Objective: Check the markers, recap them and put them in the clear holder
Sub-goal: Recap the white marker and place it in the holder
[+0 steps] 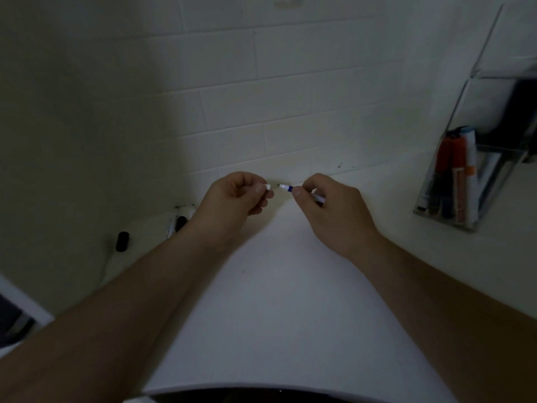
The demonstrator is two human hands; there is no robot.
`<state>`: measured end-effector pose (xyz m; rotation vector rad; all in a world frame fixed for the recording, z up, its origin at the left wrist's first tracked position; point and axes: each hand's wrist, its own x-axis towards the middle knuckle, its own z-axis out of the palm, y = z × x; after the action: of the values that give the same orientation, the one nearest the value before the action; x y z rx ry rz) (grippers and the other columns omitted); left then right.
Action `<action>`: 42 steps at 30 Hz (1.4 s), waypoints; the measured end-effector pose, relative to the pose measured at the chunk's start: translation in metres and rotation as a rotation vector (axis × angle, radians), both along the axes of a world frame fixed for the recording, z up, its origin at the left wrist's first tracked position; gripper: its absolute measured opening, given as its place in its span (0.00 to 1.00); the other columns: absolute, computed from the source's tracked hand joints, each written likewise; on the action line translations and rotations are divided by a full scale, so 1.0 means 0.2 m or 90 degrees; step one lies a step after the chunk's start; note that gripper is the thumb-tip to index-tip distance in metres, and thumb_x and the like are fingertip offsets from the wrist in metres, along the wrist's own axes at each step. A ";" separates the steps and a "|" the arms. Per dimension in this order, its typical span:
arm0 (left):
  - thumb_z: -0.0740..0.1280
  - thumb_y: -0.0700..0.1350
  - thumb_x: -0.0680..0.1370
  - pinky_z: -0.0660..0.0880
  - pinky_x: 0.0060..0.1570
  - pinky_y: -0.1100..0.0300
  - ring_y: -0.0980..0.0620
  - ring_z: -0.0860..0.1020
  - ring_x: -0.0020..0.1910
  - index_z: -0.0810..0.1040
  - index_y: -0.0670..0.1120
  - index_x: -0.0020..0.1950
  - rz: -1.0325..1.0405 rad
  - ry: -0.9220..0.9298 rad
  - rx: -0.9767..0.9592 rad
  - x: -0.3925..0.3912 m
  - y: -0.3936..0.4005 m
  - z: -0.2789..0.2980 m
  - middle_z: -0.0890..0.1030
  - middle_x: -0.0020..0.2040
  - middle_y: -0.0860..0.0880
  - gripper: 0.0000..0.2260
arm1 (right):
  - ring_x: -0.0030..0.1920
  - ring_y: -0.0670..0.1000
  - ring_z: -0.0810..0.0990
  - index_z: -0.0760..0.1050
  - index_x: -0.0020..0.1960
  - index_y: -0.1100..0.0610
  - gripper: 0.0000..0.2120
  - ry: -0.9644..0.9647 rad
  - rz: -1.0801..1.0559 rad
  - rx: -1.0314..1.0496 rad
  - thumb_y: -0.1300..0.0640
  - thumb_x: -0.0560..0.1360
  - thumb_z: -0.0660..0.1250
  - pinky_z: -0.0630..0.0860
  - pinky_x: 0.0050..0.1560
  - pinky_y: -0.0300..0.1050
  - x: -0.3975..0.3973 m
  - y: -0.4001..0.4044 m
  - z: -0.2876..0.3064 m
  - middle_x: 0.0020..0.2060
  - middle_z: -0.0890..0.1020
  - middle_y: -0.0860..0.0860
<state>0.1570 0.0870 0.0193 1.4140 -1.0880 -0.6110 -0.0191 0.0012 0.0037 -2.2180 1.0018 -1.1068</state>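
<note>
Bare forearms, sleeveless, unadorned hands (290, 199)

A white surface (276, 315) stretched toward a wall of pale rectangular tiles (290, 91) laid in staggered rows. A few small dark specks (340, 165) marked the tile near the wall's base. At the far left edge, a dark, blurred shape (11, 321) lay beyond a white border.
</note>
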 end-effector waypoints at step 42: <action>0.67 0.42 0.78 0.73 0.55 0.62 0.60 0.76 0.52 0.69 0.56 0.72 -0.075 -0.575 -0.128 -0.19 0.04 -0.05 0.79 0.55 0.60 0.24 | 0.40 0.43 0.79 0.75 0.54 0.49 0.05 -0.113 -0.011 -0.165 0.56 0.82 0.61 0.75 0.42 0.36 -0.17 -0.03 0.36 0.42 0.81 0.44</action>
<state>0.1181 0.0942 0.0087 1.4735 -1.8838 0.1074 -0.0536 -0.0051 0.0748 -2.2601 0.8441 -1.4859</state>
